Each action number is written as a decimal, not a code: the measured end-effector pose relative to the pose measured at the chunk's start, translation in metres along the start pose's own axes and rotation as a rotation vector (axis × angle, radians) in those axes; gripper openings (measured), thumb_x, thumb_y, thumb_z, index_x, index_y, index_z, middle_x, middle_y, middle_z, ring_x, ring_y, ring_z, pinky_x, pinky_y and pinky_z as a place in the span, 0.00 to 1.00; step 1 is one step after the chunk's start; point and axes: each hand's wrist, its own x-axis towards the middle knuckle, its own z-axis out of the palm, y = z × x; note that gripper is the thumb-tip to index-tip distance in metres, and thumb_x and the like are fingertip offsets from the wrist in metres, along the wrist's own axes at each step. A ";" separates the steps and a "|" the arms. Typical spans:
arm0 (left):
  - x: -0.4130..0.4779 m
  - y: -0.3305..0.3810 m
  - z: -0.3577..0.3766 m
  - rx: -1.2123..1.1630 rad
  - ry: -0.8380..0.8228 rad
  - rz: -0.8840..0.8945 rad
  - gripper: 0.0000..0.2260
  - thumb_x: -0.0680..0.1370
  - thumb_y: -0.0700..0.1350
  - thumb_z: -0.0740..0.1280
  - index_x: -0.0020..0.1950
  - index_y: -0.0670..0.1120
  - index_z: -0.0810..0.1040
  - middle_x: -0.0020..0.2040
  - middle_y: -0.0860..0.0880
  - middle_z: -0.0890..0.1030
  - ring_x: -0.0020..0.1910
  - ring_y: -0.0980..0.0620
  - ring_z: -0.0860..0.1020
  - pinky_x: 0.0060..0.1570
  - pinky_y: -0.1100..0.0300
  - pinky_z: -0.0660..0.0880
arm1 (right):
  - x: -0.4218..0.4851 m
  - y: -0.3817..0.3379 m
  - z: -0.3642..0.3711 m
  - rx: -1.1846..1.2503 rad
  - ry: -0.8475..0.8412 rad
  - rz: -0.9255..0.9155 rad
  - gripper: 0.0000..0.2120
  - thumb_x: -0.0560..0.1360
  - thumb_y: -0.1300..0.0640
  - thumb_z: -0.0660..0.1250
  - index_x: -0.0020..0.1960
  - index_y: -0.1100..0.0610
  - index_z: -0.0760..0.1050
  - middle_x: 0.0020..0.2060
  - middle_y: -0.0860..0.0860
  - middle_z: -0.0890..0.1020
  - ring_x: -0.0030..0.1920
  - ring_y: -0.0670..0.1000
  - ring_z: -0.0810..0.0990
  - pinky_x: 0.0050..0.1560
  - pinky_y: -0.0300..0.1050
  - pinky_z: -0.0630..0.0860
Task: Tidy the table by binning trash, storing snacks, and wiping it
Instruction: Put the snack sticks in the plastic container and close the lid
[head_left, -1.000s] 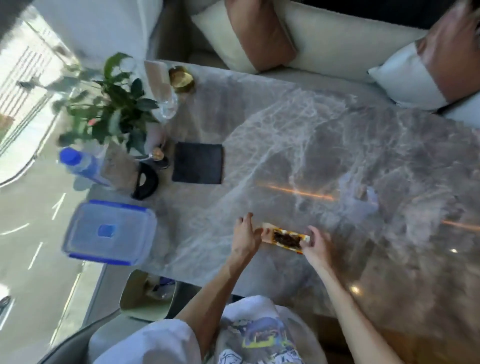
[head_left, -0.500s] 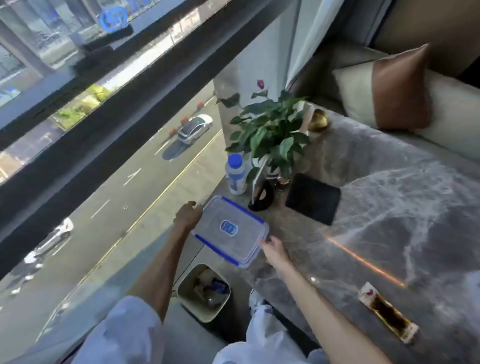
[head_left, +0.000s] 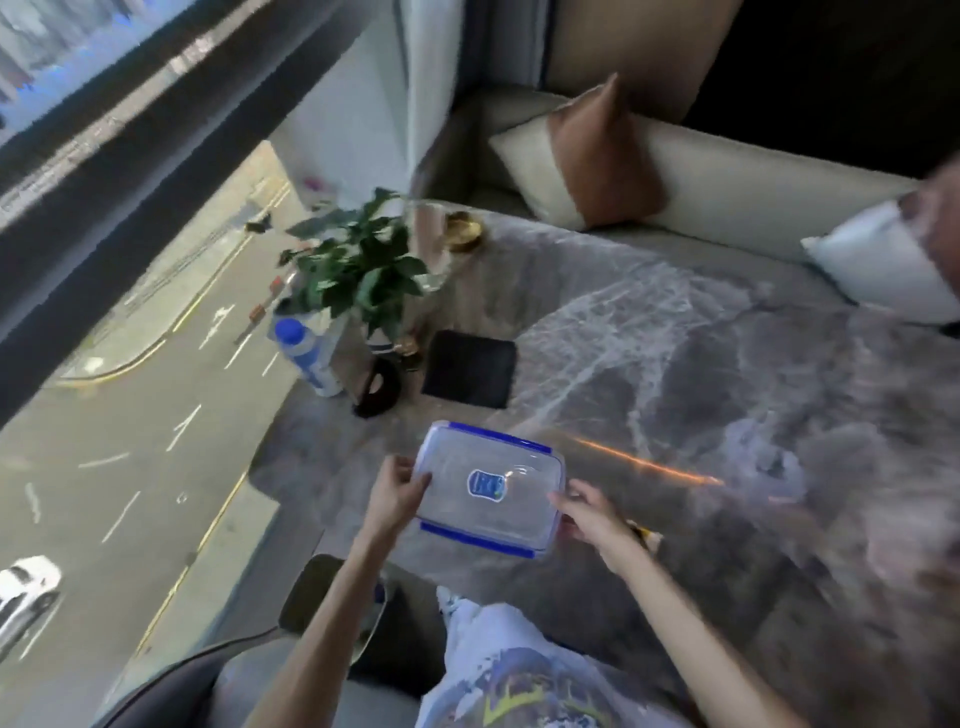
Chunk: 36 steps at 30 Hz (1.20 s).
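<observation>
A clear plastic storage box (head_left: 491, 488) with blue clips and a blue label on its lid hovers over the near left part of the grey marble table (head_left: 701, 364). My left hand (head_left: 397, 491) grips its left side and my right hand (head_left: 584, 512) grips its right side. Just behind my right wrist a sliver of the yellow snack wrapper (head_left: 647, 532) shows on the table; most of it is hidden. Below the table's near edge the rim of a bin (head_left: 306, 587) sits partly hidden by my left forearm.
At the table's far left stand a potted plant (head_left: 358, 275), a blue-capped water bottle (head_left: 306, 353), a black ring-shaped object (head_left: 382, 389), a black square mat (head_left: 470, 369) and a gold dish (head_left: 462, 228). Cushions line the sofa behind. A window runs along the left.
Both hands left the snack wrapper, reached to the box at the table's left edge, and have brought it right, toward the middle of the near edge. The camera view swung back right.
</observation>
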 end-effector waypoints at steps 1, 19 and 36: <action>-0.014 0.009 0.037 -0.008 -0.055 0.020 0.09 0.76 0.39 0.69 0.53 0.40 0.72 0.45 0.42 0.79 0.42 0.47 0.77 0.41 0.52 0.74 | -0.009 0.011 -0.041 0.024 0.058 -0.005 0.21 0.76 0.58 0.69 0.68 0.58 0.71 0.45 0.47 0.82 0.43 0.47 0.81 0.43 0.42 0.78; -0.211 0.089 0.524 0.564 -0.703 0.480 0.17 0.77 0.34 0.64 0.66 0.37 0.75 0.63 0.40 0.79 0.64 0.42 0.77 0.64 0.57 0.70 | -0.146 0.284 -0.379 0.515 0.081 0.312 0.05 0.72 0.66 0.69 0.44 0.62 0.73 0.25 0.51 0.79 0.22 0.45 0.76 0.24 0.36 0.73; -0.242 -0.006 0.464 -0.094 -0.491 -0.180 0.13 0.77 0.37 0.67 0.61 0.37 0.77 0.42 0.44 0.83 0.30 0.57 0.82 0.30 0.63 0.79 | -0.092 0.260 -0.405 0.485 0.274 0.088 0.13 0.76 0.53 0.70 0.57 0.57 0.78 0.43 0.51 0.85 0.41 0.48 0.84 0.39 0.39 0.79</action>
